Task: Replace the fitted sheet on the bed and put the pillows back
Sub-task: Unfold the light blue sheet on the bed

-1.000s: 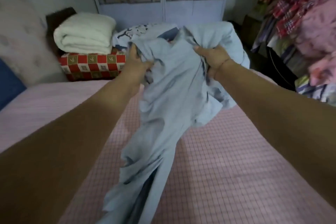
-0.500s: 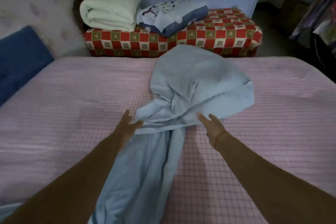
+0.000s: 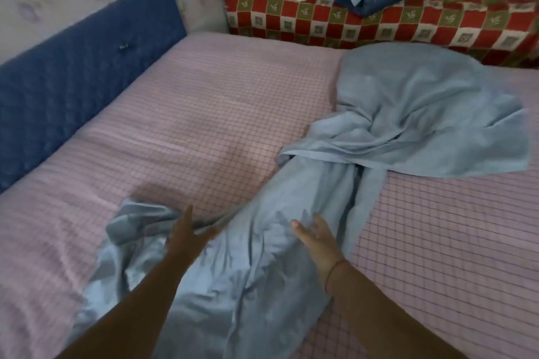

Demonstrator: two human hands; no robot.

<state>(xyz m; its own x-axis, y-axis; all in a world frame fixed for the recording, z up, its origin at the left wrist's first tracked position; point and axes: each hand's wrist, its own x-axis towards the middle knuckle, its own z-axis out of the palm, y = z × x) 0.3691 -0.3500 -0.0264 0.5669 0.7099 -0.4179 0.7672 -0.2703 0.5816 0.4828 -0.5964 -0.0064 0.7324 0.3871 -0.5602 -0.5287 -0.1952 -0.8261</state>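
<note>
The light blue sheet [image 3: 408, 114] lies bunched in a long, twisted band across the pink checked bed [image 3: 204, 102], its wider end spread out near the red checked bench [image 3: 379, 23] and its narrow end running back under both forearms. The left hand [image 3: 186, 237] is open with straight fingers, touching a crumpled fold at the band's left edge. The right hand [image 3: 316, 239] is also open, with its fingers spread and its palm over the middle of the band, gripping nothing.
</note>
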